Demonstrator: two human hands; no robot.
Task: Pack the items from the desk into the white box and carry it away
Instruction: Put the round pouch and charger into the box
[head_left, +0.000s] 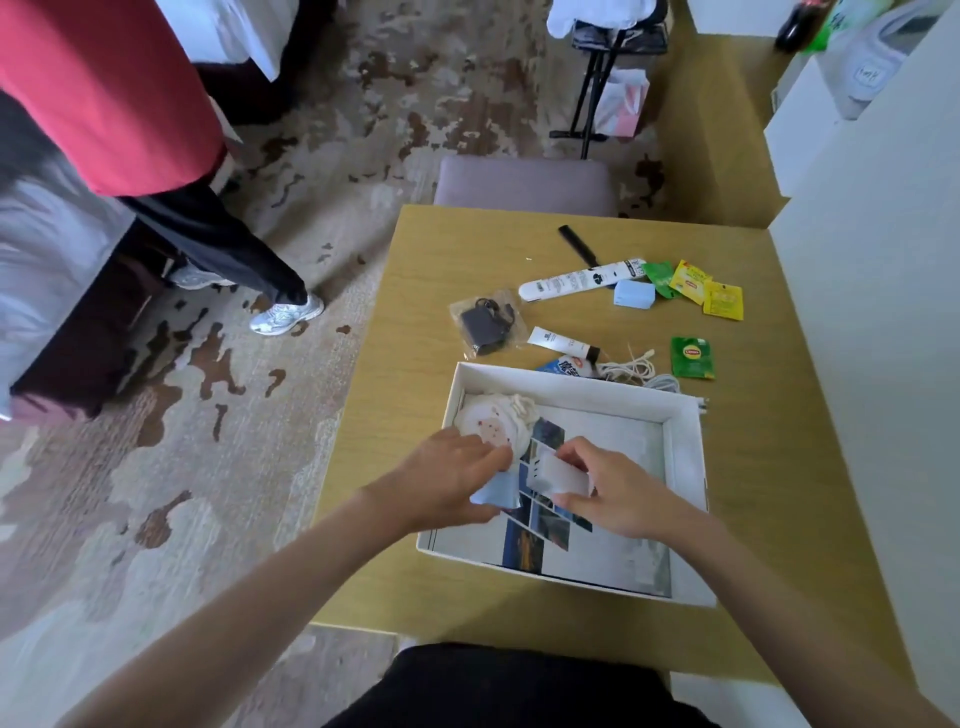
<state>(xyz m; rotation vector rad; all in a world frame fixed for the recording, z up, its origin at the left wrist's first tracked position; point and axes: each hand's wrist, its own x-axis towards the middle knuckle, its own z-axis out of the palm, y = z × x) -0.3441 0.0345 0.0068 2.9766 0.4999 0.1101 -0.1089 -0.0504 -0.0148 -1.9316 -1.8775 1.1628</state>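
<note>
Wooden desk (415, 291), white box (685, 467), comb (577, 244), tea sachets (691, 283), bagged charger (485, 325)

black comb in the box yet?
No, the black comb lies on the desk beyond the white box, near the far edge.

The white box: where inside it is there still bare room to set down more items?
In the white box, the far right part, between the right wall and the photo sheet, is bare. The far left corner holds a cloth pouch. The middle is crowded: the left hand and right hand hold small packets there.
</note>
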